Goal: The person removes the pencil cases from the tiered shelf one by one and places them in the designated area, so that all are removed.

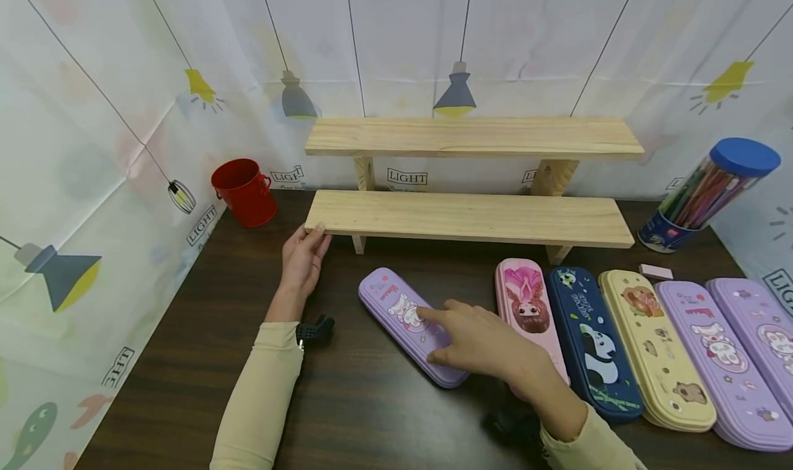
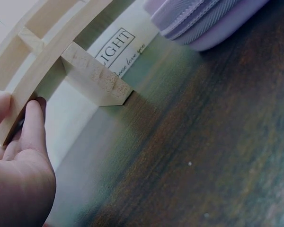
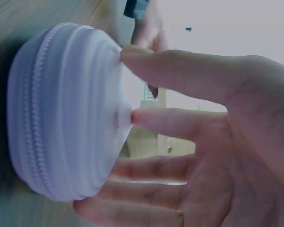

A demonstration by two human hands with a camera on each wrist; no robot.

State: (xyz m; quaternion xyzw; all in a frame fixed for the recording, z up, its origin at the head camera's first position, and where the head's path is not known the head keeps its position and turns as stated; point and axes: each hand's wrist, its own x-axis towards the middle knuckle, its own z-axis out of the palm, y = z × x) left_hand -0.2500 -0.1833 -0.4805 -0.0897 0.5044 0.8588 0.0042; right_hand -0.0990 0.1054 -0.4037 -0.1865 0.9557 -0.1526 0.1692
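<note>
At the left end of a two-tier wooden shelf point(image 1: 471, 219), my left hand point(image 1: 301, 263) pinches the lower board. The left wrist view shows its thumb over the board point(image 2: 52, 52) and its fingers beneath. A purple zippered pencil case point(image 1: 387, 294) with a cartoon print lies slanted on the table in front of the shelf. My right hand point(image 1: 489, 339) is spread over that case. In the right wrist view, the thumb and index fingertip touch the top of the case point(image 3: 71, 113), while the other fairly straight fingers reach along its side.
To the right stand several pencil cases in a row: pink point(image 1: 529, 305), navy with a panda point(image 1: 595, 346), yellow point(image 1: 657, 353) and purple point(image 1: 721, 367). Behind them are an eraser point(image 1: 655, 272) and a jar of coloured pens point(image 1: 706, 195). A red bucket point(image 1: 248, 195) stands at the back left.
</note>
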